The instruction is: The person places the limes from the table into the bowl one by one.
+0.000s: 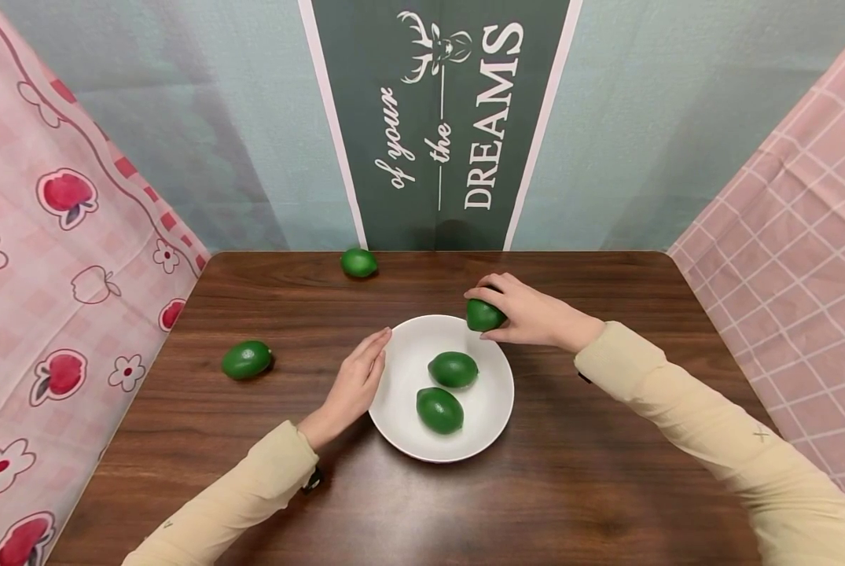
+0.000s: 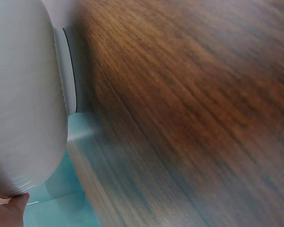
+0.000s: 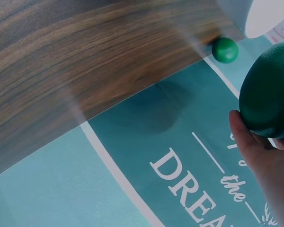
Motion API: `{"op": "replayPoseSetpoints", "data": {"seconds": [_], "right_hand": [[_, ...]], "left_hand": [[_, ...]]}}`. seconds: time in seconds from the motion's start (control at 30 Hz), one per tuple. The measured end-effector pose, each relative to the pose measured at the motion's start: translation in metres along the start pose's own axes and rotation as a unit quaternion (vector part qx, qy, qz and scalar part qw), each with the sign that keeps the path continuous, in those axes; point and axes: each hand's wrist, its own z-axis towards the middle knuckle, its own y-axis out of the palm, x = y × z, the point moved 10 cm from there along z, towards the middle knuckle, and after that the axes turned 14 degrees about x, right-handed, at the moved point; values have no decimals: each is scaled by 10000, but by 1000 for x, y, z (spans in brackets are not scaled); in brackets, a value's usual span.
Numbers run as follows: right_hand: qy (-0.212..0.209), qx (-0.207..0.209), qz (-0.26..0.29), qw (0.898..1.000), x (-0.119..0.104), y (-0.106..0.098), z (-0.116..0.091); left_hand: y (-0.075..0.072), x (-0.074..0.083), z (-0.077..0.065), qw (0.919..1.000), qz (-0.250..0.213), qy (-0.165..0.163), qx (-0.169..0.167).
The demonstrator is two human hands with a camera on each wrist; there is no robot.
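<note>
A white bowl [image 1: 402, 428] stands on the wooden table with two green limes inside, one lime [image 1: 453, 369] behind the other lime [image 1: 439, 410]. My right hand [image 1: 524, 310] grips another lime [image 1: 484, 315] at the bowl's far right rim; the right wrist view shows this lime [image 3: 270, 92] large, with a fingertip against its side. My left hand [image 1: 354, 377] rests on the bowl's left rim with fingers straight. In the left wrist view, part of that hand [image 2: 9, 210] touches the outside of the bowl [image 2: 26, 104].
One lime [image 1: 358, 262] lies by the table's back edge. Another lime [image 1: 247, 359] is on the left side of the wooden table [image 1: 606, 487]. A printed cloth [image 1: 436, 126] hangs behind, with patterned pink cloths [image 1: 61, 299] at both sides.
</note>
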Motion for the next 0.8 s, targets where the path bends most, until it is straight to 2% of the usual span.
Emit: {"op": "replayPoseSetpoints", "data": {"seconds": [0.8], "right_hand": [[-278, -150, -35, 9995, -27, 0, -9]], "left_hand": [[2, 0, -1, 9999, 8, -50, -89]]}}
